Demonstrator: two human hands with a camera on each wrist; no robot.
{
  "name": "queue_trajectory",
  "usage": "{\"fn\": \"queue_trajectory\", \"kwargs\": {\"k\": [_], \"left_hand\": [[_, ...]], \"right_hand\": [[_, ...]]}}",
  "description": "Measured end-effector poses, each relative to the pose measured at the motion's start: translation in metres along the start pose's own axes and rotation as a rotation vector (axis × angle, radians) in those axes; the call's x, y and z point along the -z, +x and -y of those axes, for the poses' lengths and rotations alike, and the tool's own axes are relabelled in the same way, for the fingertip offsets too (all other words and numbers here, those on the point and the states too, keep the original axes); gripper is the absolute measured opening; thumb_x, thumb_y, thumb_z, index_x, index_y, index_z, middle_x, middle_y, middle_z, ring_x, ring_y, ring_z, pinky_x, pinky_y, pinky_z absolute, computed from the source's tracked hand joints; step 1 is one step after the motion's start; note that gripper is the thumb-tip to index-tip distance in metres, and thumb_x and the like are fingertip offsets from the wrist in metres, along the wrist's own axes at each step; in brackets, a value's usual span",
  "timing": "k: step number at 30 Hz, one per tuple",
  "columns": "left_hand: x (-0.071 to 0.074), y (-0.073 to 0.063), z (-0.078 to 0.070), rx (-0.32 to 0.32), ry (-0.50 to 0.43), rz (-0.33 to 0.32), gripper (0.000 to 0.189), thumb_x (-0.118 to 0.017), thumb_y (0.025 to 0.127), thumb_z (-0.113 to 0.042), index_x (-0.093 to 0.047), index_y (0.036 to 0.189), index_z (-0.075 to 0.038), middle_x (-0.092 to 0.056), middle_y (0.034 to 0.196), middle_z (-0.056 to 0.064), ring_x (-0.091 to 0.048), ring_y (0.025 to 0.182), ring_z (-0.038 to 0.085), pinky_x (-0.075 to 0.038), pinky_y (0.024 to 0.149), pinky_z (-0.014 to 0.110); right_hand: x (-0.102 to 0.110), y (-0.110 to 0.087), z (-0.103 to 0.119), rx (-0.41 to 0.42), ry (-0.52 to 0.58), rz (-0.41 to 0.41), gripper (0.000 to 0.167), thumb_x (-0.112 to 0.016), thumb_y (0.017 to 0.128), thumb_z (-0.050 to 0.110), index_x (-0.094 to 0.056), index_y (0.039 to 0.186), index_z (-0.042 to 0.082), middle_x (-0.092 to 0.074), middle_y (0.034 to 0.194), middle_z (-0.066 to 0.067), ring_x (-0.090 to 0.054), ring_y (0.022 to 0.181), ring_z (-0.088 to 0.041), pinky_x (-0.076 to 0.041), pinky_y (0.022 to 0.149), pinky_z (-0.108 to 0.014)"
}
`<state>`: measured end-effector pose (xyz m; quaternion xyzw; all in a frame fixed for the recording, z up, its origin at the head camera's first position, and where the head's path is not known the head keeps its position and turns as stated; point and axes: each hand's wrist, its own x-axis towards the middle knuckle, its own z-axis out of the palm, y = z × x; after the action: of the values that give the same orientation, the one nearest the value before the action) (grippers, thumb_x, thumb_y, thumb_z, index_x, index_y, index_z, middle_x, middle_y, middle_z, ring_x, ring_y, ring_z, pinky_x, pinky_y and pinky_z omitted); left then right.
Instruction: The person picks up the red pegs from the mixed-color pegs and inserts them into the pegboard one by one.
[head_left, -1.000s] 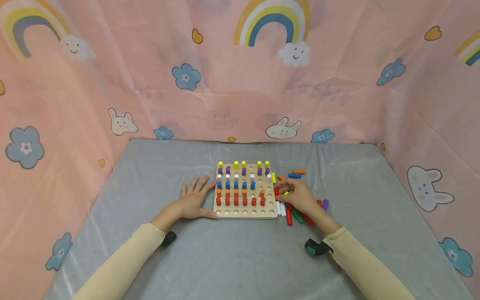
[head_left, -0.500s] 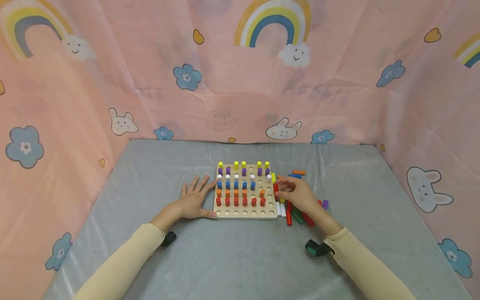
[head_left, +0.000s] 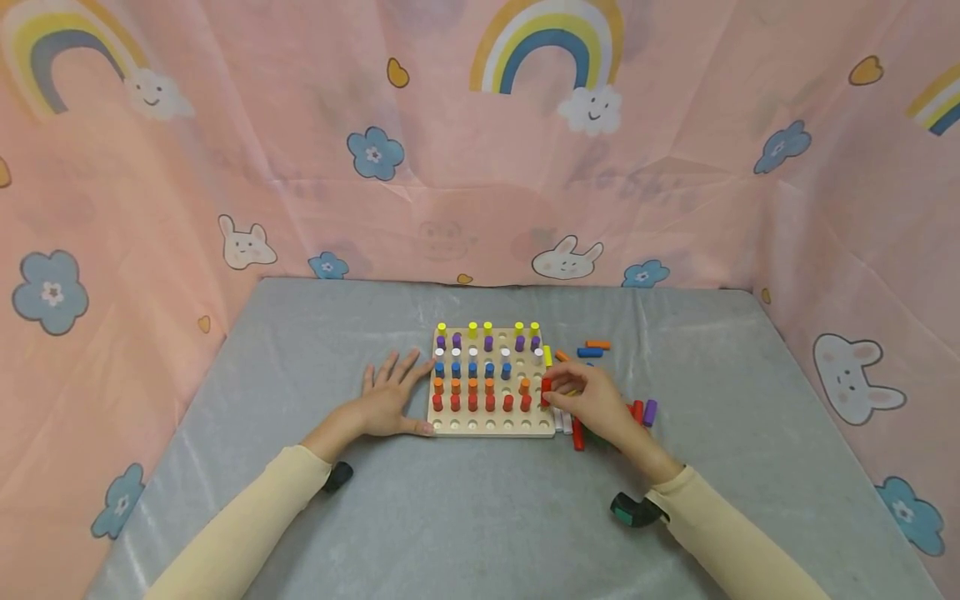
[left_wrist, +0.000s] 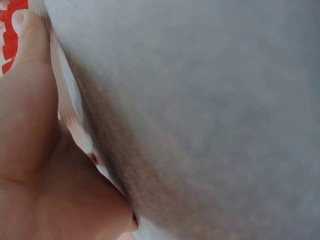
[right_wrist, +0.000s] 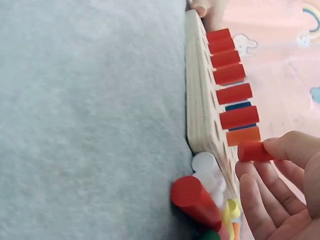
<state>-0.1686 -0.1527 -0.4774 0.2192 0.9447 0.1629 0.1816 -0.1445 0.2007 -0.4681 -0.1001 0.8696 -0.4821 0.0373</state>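
A wooden pegboard (head_left: 491, 428) carries rows of yellow, purple, white, blue, orange and red pegs, with some bare holes among them. My left hand (head_left: 386, 406) lies with fingers spread at the board's left edge, thumb at its near left corner; the left wrist view shows the thumb (left_wrist: 32, 37) against the wooden side. Between thumb and fingers my right hand (head_left: 595, 400) pinches a red peg (head_left: 546, 392) upright over the board's right edge, near the end of the red row. In the right wrist view this red peg (right_wrist: 254, 151) stands just past an orange peg (right_wrist: 243, 135).
Loose pegs lie right of the board, partly under the right hand: a red peg (head_left: 578, 434), a purple peg (head_left: 650, 412), a blue peg (head_left: 589, 352) and an orange peg (head_left: 597, 344) among them. Grey cloth (head_left: 480, 517) covers the table; a pink printed curtain (head_left: 480, 208) hangs behind.
The right hand has lifted the red peg from beside the board and brought it slightly left over the board's right edge. The left hand has stayed in place.
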Motion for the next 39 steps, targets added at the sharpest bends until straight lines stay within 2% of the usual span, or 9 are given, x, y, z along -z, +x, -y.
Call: {"fn": "queue_trajectory", "kwargs": {"k": [5,13,21,28,36,39], "left_hand": [[0.001,0.000,0.000,-0.005,0.003,0.000,0.110,-0.073,0.077,-0.063,-0.012,0.160,-0.024,-0.001,0.169,0.013,0.007,0.154,0.045,0.001,0.114,0.075],[0.000,0.003,0.003,-0.029,-0.007,-0.002,0.113,-0.071,0.076,-0.067,-0.011,0.161,-0.022,0.000,0.168,0.015,0.007,0.153,0.047,0.002,0.113,0.076],[0.002,0.000,0.000,-0.013,0.004,-0.007,0.110,-0.073,0.078,-0.062,-0.011,0.161,-0.023,-0.001,0.169,0.014,0.006,0.154,0.046,0.002,0.114,0.075],[0.001,-0.001,0.000,-0.015,0.000,-0.008,0.110,-0.073,0.078,-0.062,-0.011,0.161,-0.024,-0.001,0.169,0.014,0.007,0.154,0.045,0.002,0.114,0.075],[-0.008,0.004,0.010,-0.021,-0.019,-0.010,0.115,-0.067,0.074,-0.074,-0.008,0.161,-0.027,0.003,0.169,0.010,0.012,0.154,0.043,0.006,0.115,0.073],[-0.007,0.003,0.009,-0.032,-0.027,-0.023,0.116,-0.067,0.073,-0.074,-0.011,0.161,-0.025,0.000,0.169,0.013,0.009,0.153,0.046,0.005,0.113,0.075]], "right_hand": [[-0.004,-0.003,-0.002,0.058,0.014,0.000,0.024,-0.077,0.085,0.008,-0.071,0.107,0.007,-0.073,0.099,-0.014,-0.066,0.084,-0.016,-0.054,0.069,-0.022],[-0.006,-0.007,-0.003,0.065,-0.018,-0.004,0.022,-0.076,0.085,0.008,-0.070,0.105,0.011,-0.073,0.100,-0.008,-0.067,0.084,-0.012,-0.056,0.072,-0.024],[-0.008,-0.011,-0.005,0.079,-0.006,-0.001,0.021,-0.077,0.085,0.013,-0.070,0.105,0.012,-0.075,0.096,-0.005,-0.069,0.085,-0.012,-0.056,0.071,-0.022],[-0.011,-0.014,-0.009,0.096,-0.010,-0.007,0.018,-0.077,0.086,0.015,-0.070,0.103,0.015,-0.074,0.101,-0.003,-0.067,0.088,-0.007,-0.056,0.073,-0.021],[-0.013,-0.015,-0.011,0.096,0.015,-0.009,0.018,-0.077,0.086,0.013,-0.071,0.103,0.014,-0.073,0.103,-0.005,-0.067,0.087,-0.008,-0.056,0.074,-0.022],[-0.013,-0.015,-0.011,0.091,0.019,-0.010,0.019,-0.077,0.086,0.012,-0.071,0.104,0.015,-0.074,0.103,-0.006,-0.067,0.088,-0.008,-0.056,0.074,-0.022]]}}
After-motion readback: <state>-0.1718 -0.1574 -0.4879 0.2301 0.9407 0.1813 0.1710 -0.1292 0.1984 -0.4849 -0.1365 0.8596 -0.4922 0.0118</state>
